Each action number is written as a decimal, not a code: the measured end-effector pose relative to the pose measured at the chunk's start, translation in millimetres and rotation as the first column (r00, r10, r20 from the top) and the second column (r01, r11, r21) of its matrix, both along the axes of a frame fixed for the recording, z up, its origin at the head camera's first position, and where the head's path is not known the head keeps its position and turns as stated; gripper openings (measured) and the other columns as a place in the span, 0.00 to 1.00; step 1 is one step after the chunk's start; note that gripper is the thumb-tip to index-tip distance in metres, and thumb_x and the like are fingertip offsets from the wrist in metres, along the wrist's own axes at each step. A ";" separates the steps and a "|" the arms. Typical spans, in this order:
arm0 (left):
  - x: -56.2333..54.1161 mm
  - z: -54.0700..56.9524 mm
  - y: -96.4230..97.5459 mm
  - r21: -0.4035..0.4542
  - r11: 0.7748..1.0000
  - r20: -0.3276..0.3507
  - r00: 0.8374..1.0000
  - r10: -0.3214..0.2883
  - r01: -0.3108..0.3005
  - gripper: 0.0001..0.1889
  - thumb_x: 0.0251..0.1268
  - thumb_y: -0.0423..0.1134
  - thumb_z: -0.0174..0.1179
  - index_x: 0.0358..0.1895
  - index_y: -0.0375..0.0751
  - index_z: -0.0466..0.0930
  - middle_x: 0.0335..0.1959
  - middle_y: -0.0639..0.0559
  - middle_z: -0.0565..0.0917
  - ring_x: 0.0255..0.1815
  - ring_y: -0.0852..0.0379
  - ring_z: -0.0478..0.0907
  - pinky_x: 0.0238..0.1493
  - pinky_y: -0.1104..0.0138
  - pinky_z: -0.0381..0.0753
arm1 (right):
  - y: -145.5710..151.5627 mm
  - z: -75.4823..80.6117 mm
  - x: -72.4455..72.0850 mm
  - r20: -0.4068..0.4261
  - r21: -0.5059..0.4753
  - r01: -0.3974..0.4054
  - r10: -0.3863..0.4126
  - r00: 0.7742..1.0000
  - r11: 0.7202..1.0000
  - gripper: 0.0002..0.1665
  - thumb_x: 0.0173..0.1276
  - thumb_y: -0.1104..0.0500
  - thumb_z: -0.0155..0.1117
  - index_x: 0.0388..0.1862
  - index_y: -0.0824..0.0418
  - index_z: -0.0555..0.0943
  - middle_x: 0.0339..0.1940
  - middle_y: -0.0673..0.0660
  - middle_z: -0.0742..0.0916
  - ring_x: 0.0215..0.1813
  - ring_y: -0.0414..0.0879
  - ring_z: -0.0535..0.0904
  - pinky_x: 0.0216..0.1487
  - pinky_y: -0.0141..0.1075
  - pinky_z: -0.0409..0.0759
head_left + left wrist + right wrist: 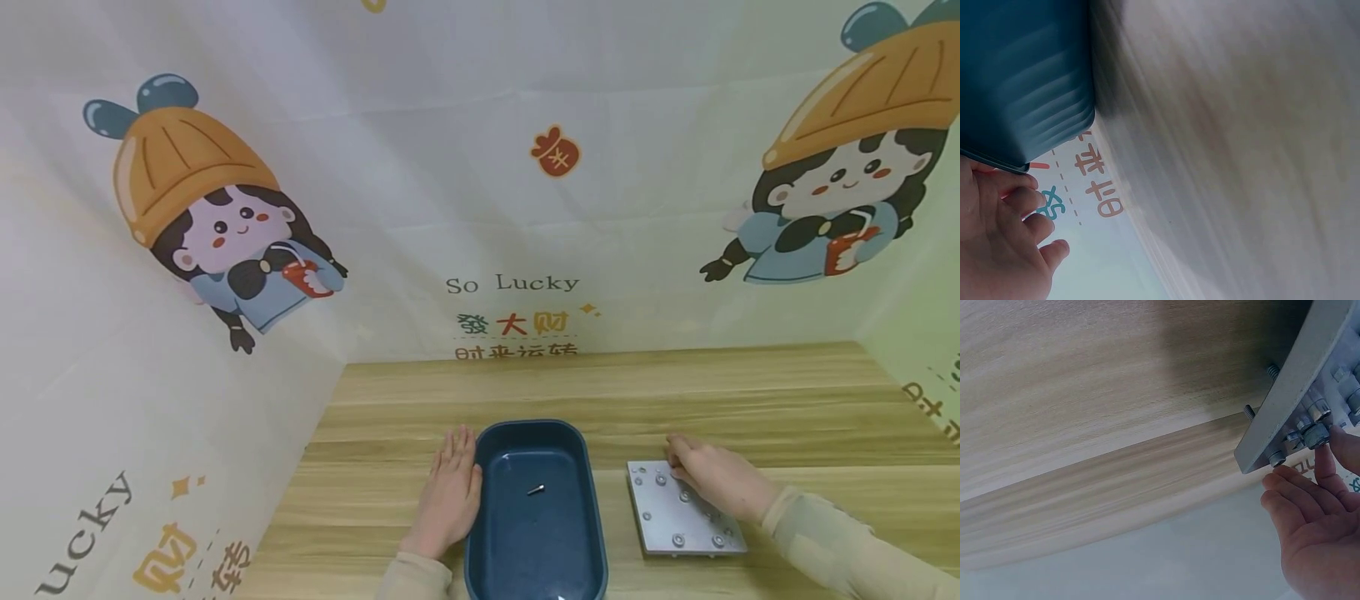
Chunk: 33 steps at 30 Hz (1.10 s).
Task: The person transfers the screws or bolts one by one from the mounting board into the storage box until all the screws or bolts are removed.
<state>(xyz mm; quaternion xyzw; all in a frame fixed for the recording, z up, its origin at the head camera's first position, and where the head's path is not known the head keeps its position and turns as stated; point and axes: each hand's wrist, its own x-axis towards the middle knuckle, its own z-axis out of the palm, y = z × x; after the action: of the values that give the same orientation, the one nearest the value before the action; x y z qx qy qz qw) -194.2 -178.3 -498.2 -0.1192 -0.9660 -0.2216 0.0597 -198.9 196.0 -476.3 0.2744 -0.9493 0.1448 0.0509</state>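
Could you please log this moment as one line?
left hand: flat against blue tray | right hand: pinches bolt at metal plate | screw: lies in tray

Head view looks forward-down over the tray; wrist views, low and close, face the wall: left shares the tray, right the plate right of it.

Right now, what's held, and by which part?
The right hand seems to pinch a bolt by its head on the metal plate; the left hand only rests against the blue tray.
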 end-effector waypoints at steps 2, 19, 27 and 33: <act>-0.7 0.2 0.1 -0.002 1.000 0.000 1.000 -0.001 0.001 0.27 0.79 0.39 0.41 0.75 0.29 0.57 0.78 0.36 0.56 0.80 0.36 0.47 0.77 0.43 0.52 | -0.7 -0.1 -0.1 0.000 0.009 0.004 -0.004 1.000 1.000 0.10 0.64 0.66 0.66 0.43 0.67 0.77 0.33 0.53 0.85 0.30 0.42 0.81 0.32 0.32 0.84; 0.1 -1.4 -0.4 0.013 1.000 -0.006 1.000 -0.006 0.006 0.26 0.79 0.37 0.41 0.74 0.27 0.57 0.77 0.35 0.57 0.79 0.35 0.48 0.76 0.42 0.52 | -0.7 5.0 1.1 -0.037 0.004 0.003 -0.003 0.999 1.000 0.06 0.66 0.66 0.62 0.40 0.66 0.75 0.30 0.54 0.83 0.28 0.42 0.80 0.29 0.29 0.83; 1.0 -1.0 -0.3 0.016 1.000 -0.006 1.000 -0.005 0.005 0.26 0.79 0.37 0.41 0.74 0.27 0.57 0.77 0.34 0.57 0.79 0.35 0.48 0.76 0.42 0.53 | -1.2 25.3 -3.5 -0.024 0.003 -0.008 0.009 1.000 1.000 0.08 0.67 0.67 0.63 0.41 0.67 0.73 0.33 0.58 0.85 0.31 0.44 0.83 0.32 0.29 0.84; 0.7 -0.2 -0.1 0.010 1.000 -0.010 1.000 -0.005 0.005 0.26 0.79 0.37 0.42 0.74 0.27 0.57 0.77 0.34 0.57 0.79 0.35 0.49 0.76 0.41 0.53 | -7.3 39.5 -11.4 -0.025 0.013 -0.008 0.009 1.000 1.000 0.07 0.68 0.66 0.62 0.42 0.66 0.74 0.35 0.59 0.85 0.32 0.45 0.83 0.32 0.31 0.84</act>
<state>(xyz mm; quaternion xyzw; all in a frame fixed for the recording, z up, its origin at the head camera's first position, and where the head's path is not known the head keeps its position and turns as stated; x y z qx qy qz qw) -193.5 -178.4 -498.4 -0.1225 -0.9642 -0.2260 0.0646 -210.3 188.7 -436.8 0.2805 -0.9483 0.1352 0.0606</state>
